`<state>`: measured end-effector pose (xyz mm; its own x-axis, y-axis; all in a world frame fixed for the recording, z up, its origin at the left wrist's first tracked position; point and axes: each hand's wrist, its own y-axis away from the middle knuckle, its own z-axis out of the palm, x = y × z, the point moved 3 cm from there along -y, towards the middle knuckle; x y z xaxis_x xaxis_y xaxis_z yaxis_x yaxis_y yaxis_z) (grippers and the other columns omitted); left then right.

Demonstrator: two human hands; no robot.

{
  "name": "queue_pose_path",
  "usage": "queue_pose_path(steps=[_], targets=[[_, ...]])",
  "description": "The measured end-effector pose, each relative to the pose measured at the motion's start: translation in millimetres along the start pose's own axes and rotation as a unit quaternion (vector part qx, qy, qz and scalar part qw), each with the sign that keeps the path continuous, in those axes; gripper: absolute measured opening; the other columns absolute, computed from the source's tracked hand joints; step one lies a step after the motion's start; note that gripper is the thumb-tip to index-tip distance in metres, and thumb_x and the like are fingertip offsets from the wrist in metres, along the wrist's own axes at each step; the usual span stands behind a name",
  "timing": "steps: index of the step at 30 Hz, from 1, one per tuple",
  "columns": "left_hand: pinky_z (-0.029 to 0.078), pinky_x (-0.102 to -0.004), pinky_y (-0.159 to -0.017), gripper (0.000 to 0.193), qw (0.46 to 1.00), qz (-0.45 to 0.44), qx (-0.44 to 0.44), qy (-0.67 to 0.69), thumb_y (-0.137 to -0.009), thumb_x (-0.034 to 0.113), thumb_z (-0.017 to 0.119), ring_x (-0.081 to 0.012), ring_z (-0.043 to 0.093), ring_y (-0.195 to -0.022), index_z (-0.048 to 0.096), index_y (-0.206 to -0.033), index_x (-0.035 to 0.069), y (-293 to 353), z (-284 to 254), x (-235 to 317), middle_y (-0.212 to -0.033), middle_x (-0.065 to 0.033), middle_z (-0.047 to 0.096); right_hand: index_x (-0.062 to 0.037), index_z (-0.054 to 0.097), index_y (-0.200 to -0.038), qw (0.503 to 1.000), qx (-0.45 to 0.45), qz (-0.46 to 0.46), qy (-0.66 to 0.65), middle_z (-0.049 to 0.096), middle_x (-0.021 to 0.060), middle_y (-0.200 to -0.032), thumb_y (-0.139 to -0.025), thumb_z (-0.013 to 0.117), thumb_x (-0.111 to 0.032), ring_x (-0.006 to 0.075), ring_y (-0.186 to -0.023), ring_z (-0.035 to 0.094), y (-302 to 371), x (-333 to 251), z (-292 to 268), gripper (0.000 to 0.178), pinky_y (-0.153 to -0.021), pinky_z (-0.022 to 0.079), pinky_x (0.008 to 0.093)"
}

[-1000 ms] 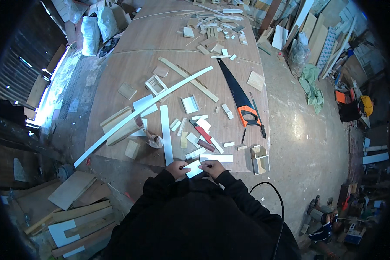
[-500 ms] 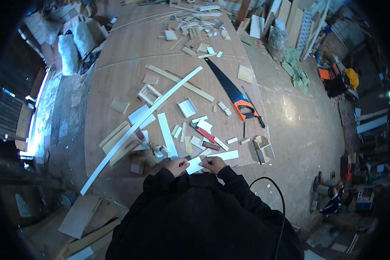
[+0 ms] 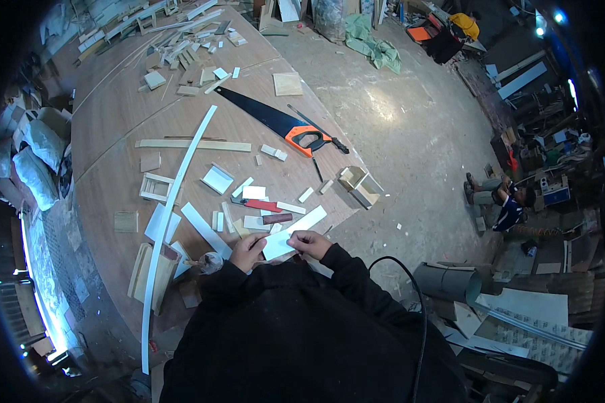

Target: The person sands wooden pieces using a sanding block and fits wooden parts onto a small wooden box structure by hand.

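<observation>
My left hand (image 3: 249,252) pinches the left end of a short white flat board (image 3: 275,247) near the table's front edge. My right hand (image 3: 309,244) is closed on the right side of the same board, thumb on its top face. Just beyond, a white strip (image 3: 310,219) lies in line with it; I cannot tell whether they touch. Close ahead are a dark red-brown cylinder (image 3: 277,218), a red-handled cutter (image 3: 259,204) and small white and wooden blocks. To the left of my left hand lies another white strip (image 3: 206,227).
A long white strip (image 3: 175,195) crosses the table's left side and overhangs the front edge. A handsaw (image 3: 269,117) with orange handle lies farther back, beside a thin dark tool (image 3: 319,129). An open wooden box (image 3: 360,186) sits at the right edge. A person (image 3: 507,201) sits far right.
My view has swung to the right, so the table and its things appear shifted left and turned. Both hands still hold the white board, which now lines up with the white strip beyond.
</observation>
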<state>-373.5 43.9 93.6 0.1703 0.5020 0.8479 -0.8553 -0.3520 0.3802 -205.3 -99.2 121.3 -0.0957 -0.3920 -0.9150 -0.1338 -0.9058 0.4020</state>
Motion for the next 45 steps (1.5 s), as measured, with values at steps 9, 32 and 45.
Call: queue_pose_path(steps=[9,32,45], targets=[[0.057,-0.0324,-0.07,0.034,0.991,-0.078,-0.057,0.097,-0.103,0.027,0.046,-0.0192,0.064,-0.087,0.047,-0.127,0.002,8.5,17.7,22.0,-0.103,-0.0095,0.06,-0.0106,0.059,-0.093,0.98,0.015,0.004,-0.199,0.055,-0.0049,-0.083,-0.098,0.057,-0.036,0.0048,-0.072,0.053,-2.1,-16.0,7.0,0.026,-0.068,0.045,0.0211],[0.048,-0.0355,-0.063,0.041,0.917,-0.076,-0.194,0.341,-0.101,0.046,0.036,-0.019,0.055,-0.061,0.053,-0.101,0.009,32.4,49.1,18.2,-0.07,-0.0039,0.054,-0.0068,0.072,-0.103,0.899,0.062,-0.353,0.254,0.07,0.0102,-0.102,-0.078,0.075,-0.006,0.0271,-0.103,0.063,10.9,-139.2,23.4,0.025,-0.089,0.049,0.0348],[0.053,-0.0303,-0.075,0.034,0.996,0.069,0.034,-0.036,-0.102,0.027,0.048,-0.0178,0.068,-0.081,0.056,-0.111,-0.005,15.3,127.9,19.0,-0.094,-0.0093,0.067,-0.0119,0.073,-0.093,0.902,0.128,-0.265,0.317,0.069,0.0085,-0.079,-0.079,0.072,-0.02,0.0262,-0.076,0.066,46.7,-114.5,-64.8,0.015,-0.069,0.052,0.037]])
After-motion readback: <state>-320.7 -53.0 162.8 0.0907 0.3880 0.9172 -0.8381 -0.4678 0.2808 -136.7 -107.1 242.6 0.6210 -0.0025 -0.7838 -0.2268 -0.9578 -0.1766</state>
